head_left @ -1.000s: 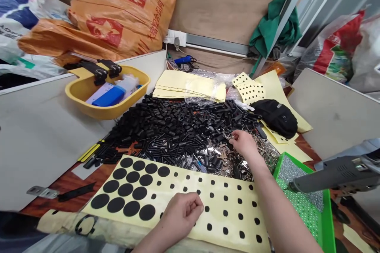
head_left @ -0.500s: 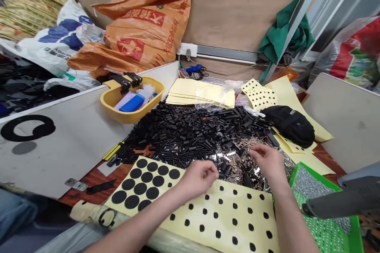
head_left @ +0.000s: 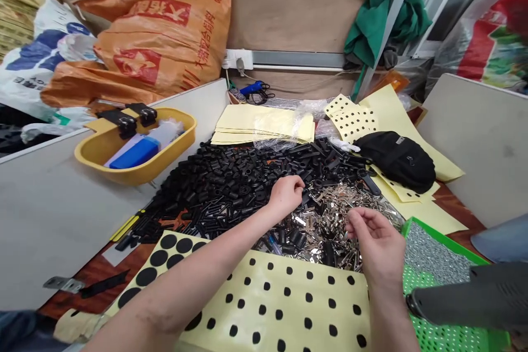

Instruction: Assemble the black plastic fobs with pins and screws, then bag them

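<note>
So, a big heap of black tubes (head_left: 231, 184) covers the counter (head_left: 124, 256), shiny metal clips (head_left: 338, 214) beside it. Left hand (head_left: 286, 193) is curled shut picking at the tubes; right hand (head_left: 375, 242) pinches a clip above the pile. Looks like the picking stage; mating both pieces probably comes next.

Both forearms bare to the elbow, no sleeves, gloves, rings or watch in view; left hand (head_left: 285, 193) and right hand (head_left: 376, 245) bare, nails short and unpainted.
</note>
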Demonstrator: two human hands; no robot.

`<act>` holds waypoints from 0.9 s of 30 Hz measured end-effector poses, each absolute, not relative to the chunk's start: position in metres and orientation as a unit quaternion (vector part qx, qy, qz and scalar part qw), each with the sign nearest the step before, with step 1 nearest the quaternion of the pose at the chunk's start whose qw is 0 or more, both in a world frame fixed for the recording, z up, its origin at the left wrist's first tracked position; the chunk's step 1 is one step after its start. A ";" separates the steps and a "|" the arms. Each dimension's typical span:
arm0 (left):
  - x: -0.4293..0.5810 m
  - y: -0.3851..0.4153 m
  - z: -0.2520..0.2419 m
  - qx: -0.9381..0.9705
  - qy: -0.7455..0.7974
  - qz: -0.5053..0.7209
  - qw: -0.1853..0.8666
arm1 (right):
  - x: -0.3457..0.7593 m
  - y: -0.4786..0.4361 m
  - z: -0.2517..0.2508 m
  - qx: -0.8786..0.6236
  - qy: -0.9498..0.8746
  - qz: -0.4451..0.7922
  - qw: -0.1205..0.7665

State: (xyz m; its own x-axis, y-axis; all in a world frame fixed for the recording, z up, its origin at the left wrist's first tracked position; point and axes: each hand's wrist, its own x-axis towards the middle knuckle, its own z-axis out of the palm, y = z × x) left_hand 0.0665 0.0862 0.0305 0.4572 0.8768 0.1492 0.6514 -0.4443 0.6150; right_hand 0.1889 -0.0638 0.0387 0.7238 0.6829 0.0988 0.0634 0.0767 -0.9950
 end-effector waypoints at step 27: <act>0.014 0.039 0.037 0.887 0.349 0.127 0.276 | 0.188 -0.060 0.031 -0.638 -0.265 0.339 0.639</act>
